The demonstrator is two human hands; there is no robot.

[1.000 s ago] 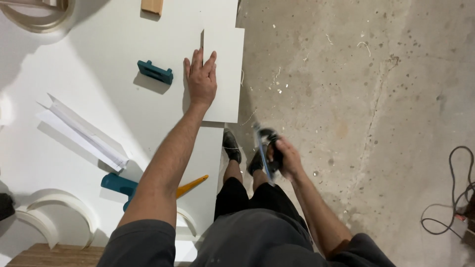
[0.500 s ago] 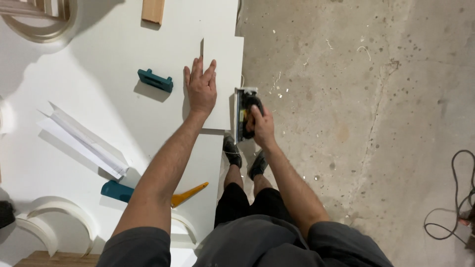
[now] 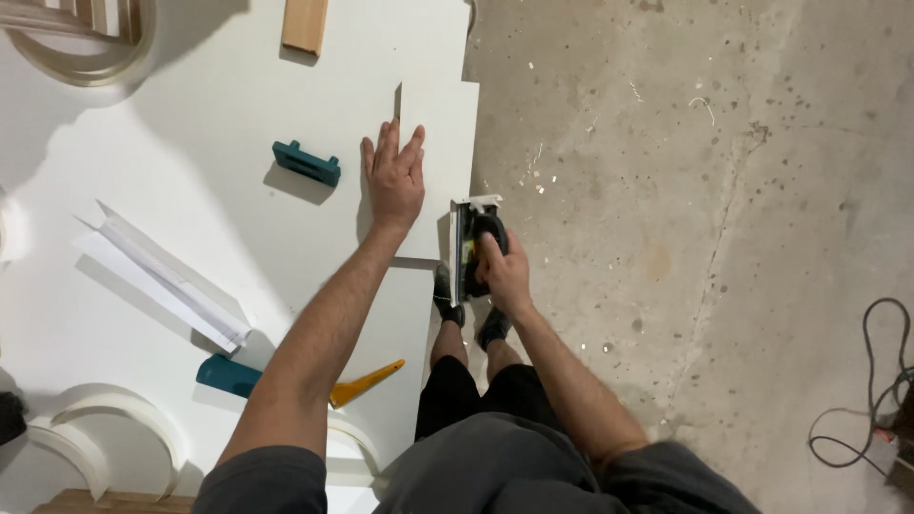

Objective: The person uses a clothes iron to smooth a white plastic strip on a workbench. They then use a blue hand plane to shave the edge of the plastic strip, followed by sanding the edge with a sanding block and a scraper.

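White panel (image 3: 440, 133), narrow and rectangular, lying flat on the big white worktable (image 3: 190, 219), long side running from 12 to 6 o'clock, right edge overhanging toward the concrete floor (image 3: 685, 190). Left hand (image 3: 394, 177) pressed flat on it, fingers spread and pointing to 12, palm near the panel's left edge. Right hand (image 3: 502, 269) closed around the black handle of a jigsaw (image 3: 473, 243), sitting at about 4 o'clock from the left hand, base plate against the panel's lower right corner, right at the table's edge. Near end of the panel just at 9 o'clock of the saw, cut or square end hard to tell.

At 9 o'clock of the left hand, apart from it: a small teal block (image 3: 306, 163). Farther toward 8 o'clock: a folded white angle strip (image 3: 162, 281), laid diagonally. Toward 7 o'clock, partly under the forearm: a teal-handled tool with a yellow blade (image 3: 367, 382). At 11 o'clock, near the top border: a wooden block (image 3: 305, 23). Curved white pieces (image 3: 105, 428) at the lower left corner; a round wooden frame (image 3: 86, 57) at the upper left.

Open floor at 3 o'clock of the saw, bare apart from specks; a dark cable (image 3: 871, 390) coiled well away at the far right. Black shoes (image 3: 466, 319) just below the saw, beside the table edge.
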